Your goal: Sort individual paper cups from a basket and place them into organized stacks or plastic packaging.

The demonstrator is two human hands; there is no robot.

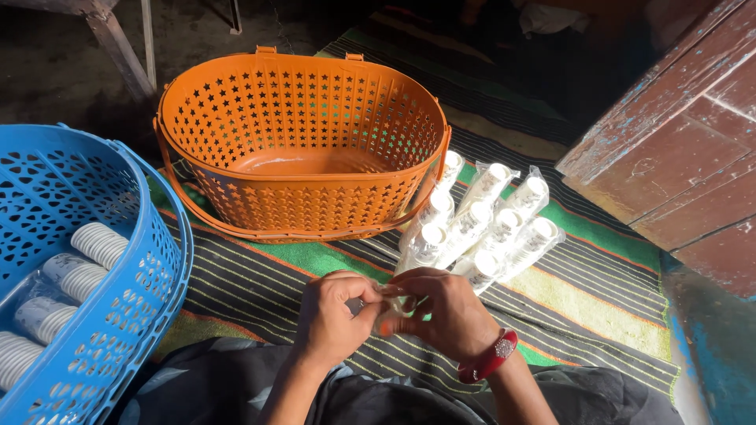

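Observation:
My left hand (335,315) and my right hand (441,311) meet low in the middle of the view, both pinching the end of a clear plastic sleeve of stacked white cups (402,303). A red bangle (492,358) sits on my right wrist. Just beyond my hands lies a pile of several more plastic-wrapped cup stacks (488,224) on the striped mat. An orange perforated basket (303,208) stands behind them with nothing visible inside it.
A blue perforated basket (150,291) at the left holds several stacks of white cups (67,275). A striped green and black mat (268,275) covers the floor. A worn brown wooden panel (677,149) rises at the right. A wooden leg (118,47) stands far left.

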